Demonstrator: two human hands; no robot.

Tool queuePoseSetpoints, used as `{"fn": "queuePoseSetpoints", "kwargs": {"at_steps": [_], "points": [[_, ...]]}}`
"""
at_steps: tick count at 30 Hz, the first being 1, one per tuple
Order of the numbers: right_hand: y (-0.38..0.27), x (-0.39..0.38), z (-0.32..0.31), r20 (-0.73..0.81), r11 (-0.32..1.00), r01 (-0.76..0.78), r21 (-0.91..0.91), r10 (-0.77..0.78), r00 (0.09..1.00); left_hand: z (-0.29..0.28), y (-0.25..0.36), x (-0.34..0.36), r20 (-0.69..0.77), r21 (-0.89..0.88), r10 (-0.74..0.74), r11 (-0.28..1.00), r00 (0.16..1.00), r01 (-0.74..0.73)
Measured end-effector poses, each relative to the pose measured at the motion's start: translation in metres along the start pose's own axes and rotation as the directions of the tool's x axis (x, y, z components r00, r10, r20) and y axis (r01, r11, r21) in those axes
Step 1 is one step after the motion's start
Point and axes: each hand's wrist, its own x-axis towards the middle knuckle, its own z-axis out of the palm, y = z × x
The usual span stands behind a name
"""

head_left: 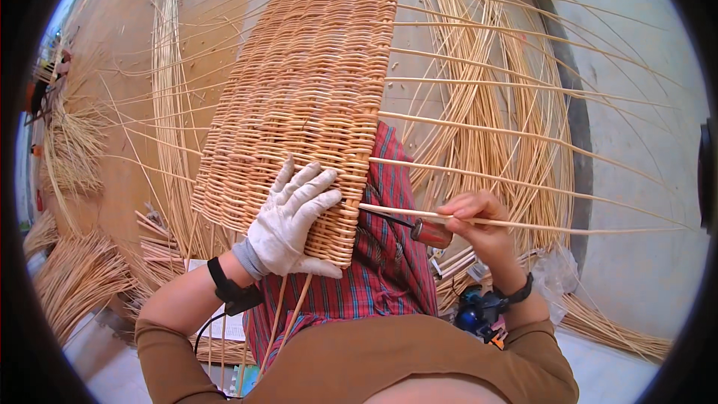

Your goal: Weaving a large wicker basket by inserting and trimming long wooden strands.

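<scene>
Far left of the gloved hand: bundles of loose willow rods [75, 277] heaped on the floor, more cut rods [71, 142] above them. Left hand [293, 218], white work glove, black wrist strap, lies flat with fingers spread on the lower edge of the woven wicker panel [307, 97]; it presses, nothing closed inside it. Panel runs up and away from that hand, tilted, its near end resting over the lap on a red plaid cloth [381, 269]. Two thin stakes hang down just below the glove. Right of the glove, the panel's edge sends out long unwoven stakes [523, 131] fanning rightward. Right hand [479, 228], bare, dark wristband, pinches closed on a pale willow rod [523, 222] that runs from the panel edge out past the fingers to the right; same hand also grips a red-handled awl [428, 233], metal tip pointing left toward the panel edge between the two hands. Below the right wrist: a blue-and-black object [473, 314], kind unclear. Behind the right hand: a big loose coil of rods [508, 67] on the floor.
</scene>
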Motion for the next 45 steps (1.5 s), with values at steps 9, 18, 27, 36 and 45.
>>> {"fn": "queuePoseSetpoints", "kwargs": {"at_steps": [9,18,27,36,45], "points": [[-0.021,0.025,0.035,0.248,0.886,-0.375,-0.274,0.441,0.862,0.011,0.0,-0.001,0.006,-0.033,-0.021,0.999,1.0,0.021],[0.006,0.071,0.012,0.619,0.92,-0.051,-0.389,0.302,0.725,0.017,-0.003,0.001,-0.002,-0.027,-0.013,1.0,1.0,0.013],[-0.014,0.069,0.015,0.634,0.783,0.017,-0.622,0.49,0.598,0.012,-0.002,-0.002,-0.061,-0.087,-0.032,0.996,0.998,0.027],[0.017,0.067,0.004,0.579,0.262,0.543,-0.798,0.084,0.811,0.014,0.0,0.001,-0.075,-0.047,-0.029,0.999,0.997,0.026],[0.015,0.059,-0.009,0.475,0.507,0.286,-0.813,0.295,0.829,0.013,-0.007,-0.009,-0.084,-0.007,-0.028,1.0,0.996,0.028]]}}
